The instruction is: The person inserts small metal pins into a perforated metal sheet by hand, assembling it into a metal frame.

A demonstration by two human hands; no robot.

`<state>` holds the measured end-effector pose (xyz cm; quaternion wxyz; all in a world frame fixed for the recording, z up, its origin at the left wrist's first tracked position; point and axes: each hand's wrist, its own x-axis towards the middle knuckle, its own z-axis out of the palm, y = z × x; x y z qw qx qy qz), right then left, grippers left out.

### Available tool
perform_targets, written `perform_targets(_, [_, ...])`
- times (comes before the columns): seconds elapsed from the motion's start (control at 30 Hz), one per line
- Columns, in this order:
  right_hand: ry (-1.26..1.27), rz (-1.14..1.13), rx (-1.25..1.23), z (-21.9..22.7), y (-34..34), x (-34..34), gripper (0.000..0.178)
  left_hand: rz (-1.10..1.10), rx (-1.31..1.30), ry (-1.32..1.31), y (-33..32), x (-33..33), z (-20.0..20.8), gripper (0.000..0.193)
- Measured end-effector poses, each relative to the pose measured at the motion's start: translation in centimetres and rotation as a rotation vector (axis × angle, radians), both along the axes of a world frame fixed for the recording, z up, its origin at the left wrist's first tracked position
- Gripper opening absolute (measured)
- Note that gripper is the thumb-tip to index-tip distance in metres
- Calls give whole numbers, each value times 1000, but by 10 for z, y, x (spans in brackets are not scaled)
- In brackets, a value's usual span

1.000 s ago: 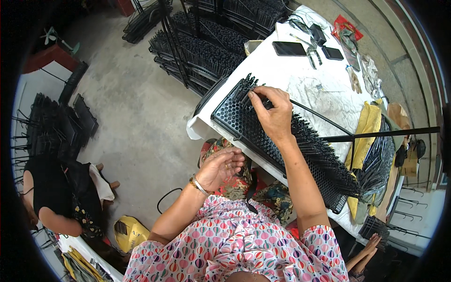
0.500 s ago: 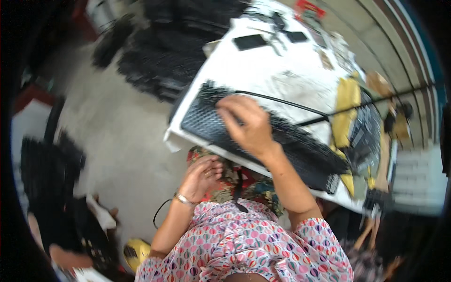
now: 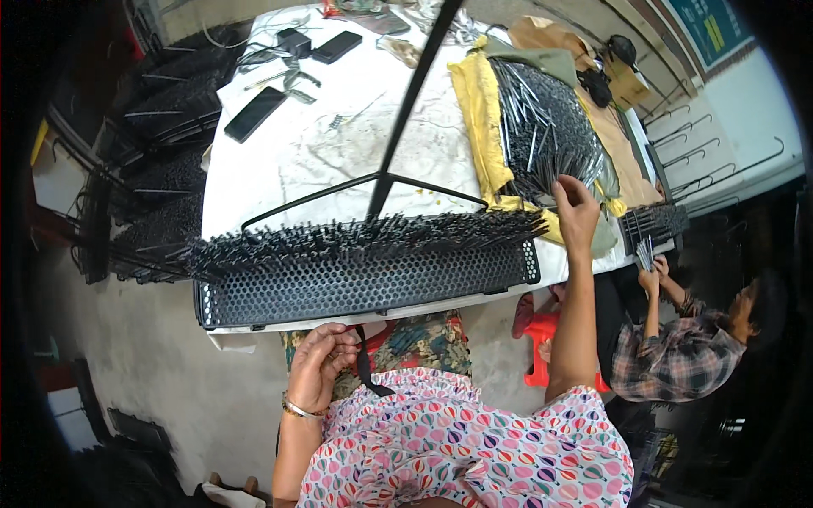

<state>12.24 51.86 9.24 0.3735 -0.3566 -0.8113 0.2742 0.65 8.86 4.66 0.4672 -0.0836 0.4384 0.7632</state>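
A long black perforated metal tray, its face full of round holes, lies along the near table edge. Short black bristle-like rods stand thickly along its far side. My right hand is at the near edge of an open yellow sack, thumb and fingertips pinched on thin black rods from the loose heap in it. Below the tray's near edge, my left hand is held over my lap with its fingers curled; what they enclose, if anything, is hidden. A black strap hangs beside it.
A black metal frame rises behind the tray. Phones and cables lie on the white-covered table. Stacked black bristly racks stand left. At right, another person handles rods near a red stool and wall hooks.
My right hand has left the bristled tray and moved right to the rods in the yellow sack. My left hand stays near my lap. The view has turned right.
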Motion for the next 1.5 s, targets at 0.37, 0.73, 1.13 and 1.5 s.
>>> perform_targets(0.37, [-516, -191, 323, -120, 133, 7, 89, -127, -107, -5, 32, 10, 9, 20])
perform_targets(0.73, [-402, -28, 108, -121, 145, 11, 73, -167, -131, -39, 51, 9, 7, 20])
perform_targets(1.13, [-291, 117, 427, -126, 143, 8, 66, -186, -183, -49, 55, 7, 13, 22])
perform_targets(1.5, [-167, 74, 338, -153, 173, 27, 37, -230, -128, -51, 57, 8, 13, 23])
